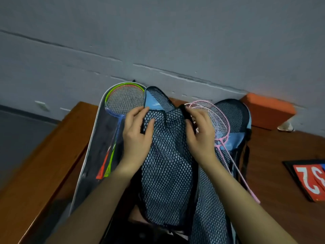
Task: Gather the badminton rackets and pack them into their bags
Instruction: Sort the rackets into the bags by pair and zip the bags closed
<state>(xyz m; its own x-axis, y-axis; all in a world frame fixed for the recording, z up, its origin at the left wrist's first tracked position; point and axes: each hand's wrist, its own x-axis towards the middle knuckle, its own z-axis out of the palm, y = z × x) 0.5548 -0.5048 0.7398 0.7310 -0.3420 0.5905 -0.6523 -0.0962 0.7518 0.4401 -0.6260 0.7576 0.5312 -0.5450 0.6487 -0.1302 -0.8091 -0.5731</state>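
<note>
A black mesh racket bag (pixel 167 164) with a light blue lining lies lengthwise in the middle of the wooden table (pixel 44 164). My left hand (pixel 137 132) pinches its mesh at the upper left. My right hand (pixel 200 131) grips the bag's black rim at the upper right. Left of the bag, a racket with a green and orange frame (pixel 124 99) rests on a dark transparent cover with a white edge (pixel 98 147). On the right, a pink racket (pixel 216 124) lies on a second blue mesh bag (pixel 235 118).
An orange block (pixel 267 111) sits at the back right against the grey wall. A black-framed red card with white digits (pixel 311 180) lies at the right edge. The table's left edge runs diagonally, with grey floor beyond it.
</note>
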